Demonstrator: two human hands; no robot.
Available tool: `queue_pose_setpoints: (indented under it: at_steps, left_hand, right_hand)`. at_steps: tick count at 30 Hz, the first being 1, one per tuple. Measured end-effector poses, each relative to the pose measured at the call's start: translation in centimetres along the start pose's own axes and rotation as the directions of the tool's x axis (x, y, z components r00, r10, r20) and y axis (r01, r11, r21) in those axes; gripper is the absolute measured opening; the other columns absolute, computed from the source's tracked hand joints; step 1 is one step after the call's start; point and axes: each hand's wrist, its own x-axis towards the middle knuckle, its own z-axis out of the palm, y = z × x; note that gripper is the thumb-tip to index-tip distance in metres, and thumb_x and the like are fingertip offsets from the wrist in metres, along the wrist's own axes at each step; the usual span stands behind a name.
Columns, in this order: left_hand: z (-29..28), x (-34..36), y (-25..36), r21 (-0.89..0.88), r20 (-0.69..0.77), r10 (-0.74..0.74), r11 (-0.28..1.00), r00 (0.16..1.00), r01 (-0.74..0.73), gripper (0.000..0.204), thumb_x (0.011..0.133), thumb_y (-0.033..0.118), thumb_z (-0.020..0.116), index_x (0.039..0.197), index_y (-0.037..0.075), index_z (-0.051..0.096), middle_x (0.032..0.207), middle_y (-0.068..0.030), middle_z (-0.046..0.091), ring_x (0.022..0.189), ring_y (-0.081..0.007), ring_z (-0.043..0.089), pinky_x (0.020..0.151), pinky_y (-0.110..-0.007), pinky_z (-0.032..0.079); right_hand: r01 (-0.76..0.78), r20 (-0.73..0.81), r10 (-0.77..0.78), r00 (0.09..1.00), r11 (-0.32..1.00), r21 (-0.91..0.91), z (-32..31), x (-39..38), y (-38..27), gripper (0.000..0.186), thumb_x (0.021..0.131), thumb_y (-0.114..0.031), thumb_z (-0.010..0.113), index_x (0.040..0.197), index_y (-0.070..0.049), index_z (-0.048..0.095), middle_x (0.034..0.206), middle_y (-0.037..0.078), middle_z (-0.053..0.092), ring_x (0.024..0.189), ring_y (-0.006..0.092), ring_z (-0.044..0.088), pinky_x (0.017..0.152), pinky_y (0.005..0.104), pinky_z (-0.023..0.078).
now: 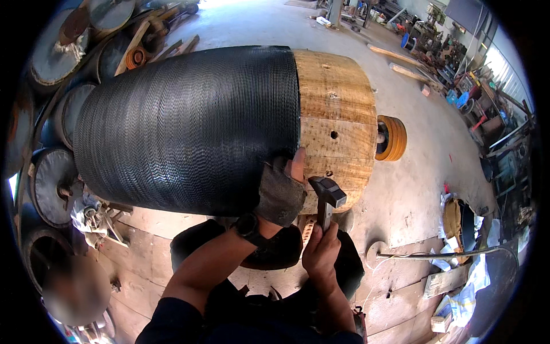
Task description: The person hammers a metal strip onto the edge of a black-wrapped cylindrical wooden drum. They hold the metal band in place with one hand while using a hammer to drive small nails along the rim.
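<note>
A large wooden drum [344, 103] lies on its side before me, its left part covered by tightly wound black ridged strands [189, 126]. My left hand [282, 192], in a dark fingerless glove, presses at the edge where the windings meet bare wood. Its thumb points up along that edge, and the other fingers bunch close beside it, mostly lost against the black. Whatever they pinch is hidden. Just to the right, my right hand [322, 249] grips the handle of a hammer [327, 191], whose steel head stands up in front of the wood near a dark hole.
An orange-yellow grooved wheel [393, 138] sits at the drum's right end. Big round discs [52, 186] crowd the left side. Planks [395, 55] and machinery lie at the far right. A metal bar [435, 255] and torn wrappings [467, 292] lie on the right floor.
</note>
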Motion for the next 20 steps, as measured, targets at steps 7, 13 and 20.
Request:
queue_pose_setpoints:
  at_steps: [7, 13, 20]
  left_hand:
    - [-4.5, -4.2, 1.0, 0.008, 0.08, 0.167, 0.986, 0.983, -0.168, 0.072, 0.08, 0.011, 0.074, 0.145, 0.003, 0.046, 0.118, -0.0237, 0.059, 0.102, -0.0378, 0.061, 0.088, -0.051, 0.05]
    - [-3.5, -13.2, -0.4, -0.004, 0.524, 0.082, 0.996, 0.847, -0.094, 0.023, 0.085, 0.024, 0.07, 0.096, 0.004, 0.067, 0.1, -0.0141, 0.063, 0.103, -0.0329, 0.059, 0.083, -0.052, 0.05]
    - [-0.2, -16.6, -1.5, 0.088, 0.693, 0.153, 0.952, 0.705, -0.293, 0.042, 0.08, 0.034, 0.075, 0.112, 0.007, 0.073, 0.107, -0.0123, 0.067, 0.108, -0.0347, 0.06, 0.088, -0.066, 0.045]
  right_hand:
    - [0.007, -0.106, 0.014, 0.994, 0.981, 0.192, 0.4, 0.0, 1.0, 0.023, 0.102, -0.019, 0.055, 0.102, 0.003, 0.051, 0.067, 0.028, 0.06, 0.066, 0.0514, 0.062, 0.051, 0.0526, 0.045]
    - [0.081, -0.063, -0.08, 0.995, 0.997, 0.012, 1.9, 2.0, 0.6, 0.02, 0.101, -0.015, 0.052, 0.097, 0.004, 0.052, 0.059, 0.023, 0.055, 0.053, 0.0486, 0.055, 0.046, 0.0465, 0.043]
    - [-0.077, 0.066, 0.086, 0.994, 0.988, -0.135, 2.5, 2.6, 0.2, 0.021, 0.101, -0.019, 0.054, 0.101, 0.002, 0.054, 0.069, 0.029, 0.061, 0.069, 0.0542, 0.059, 0.05, 0.0515, 0.046]
